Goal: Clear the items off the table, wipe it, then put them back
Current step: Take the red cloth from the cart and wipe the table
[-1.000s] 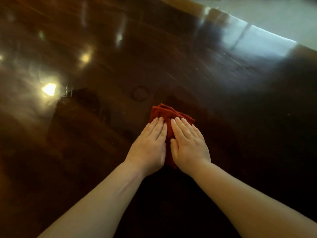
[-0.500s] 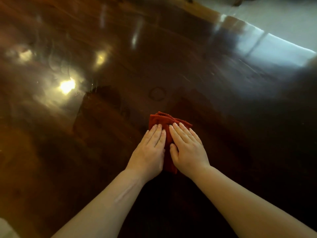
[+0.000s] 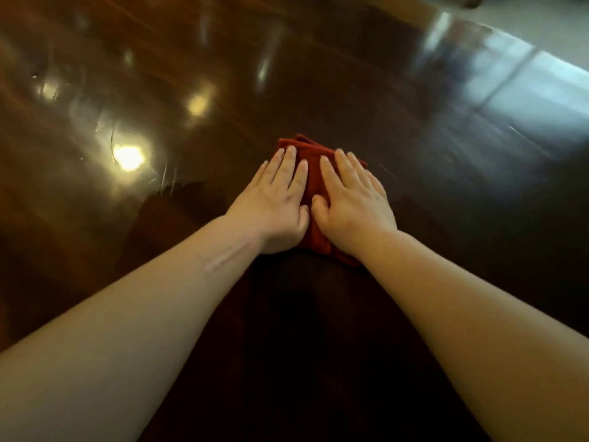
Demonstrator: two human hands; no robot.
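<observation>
Left hand [image 3: 274, 199] flat, fingers straight and together, pressing the left side of a red cloth [image 3: 314, 173]; right hand [image 3: 352, 199] same, palm down on the right side, thumbs nearly touching over the middle. Neither hand curls round it, both just press. Cloth lies bunched or folded on the dark glossy table [image 3: 430, 218], mid-surface, well in from the far edge; fold count hard to tell, most of it hidden under the palms. Judged: soft, light, limp fabric, no fragility, will crumple and drag unevenly if pushed from one corner. Polished top looks slick, so cloth should glide easily under flat palm pressure. Best hold is as now, spread palms on top; to lift it, pinch the thick bunched far edge
</observation>
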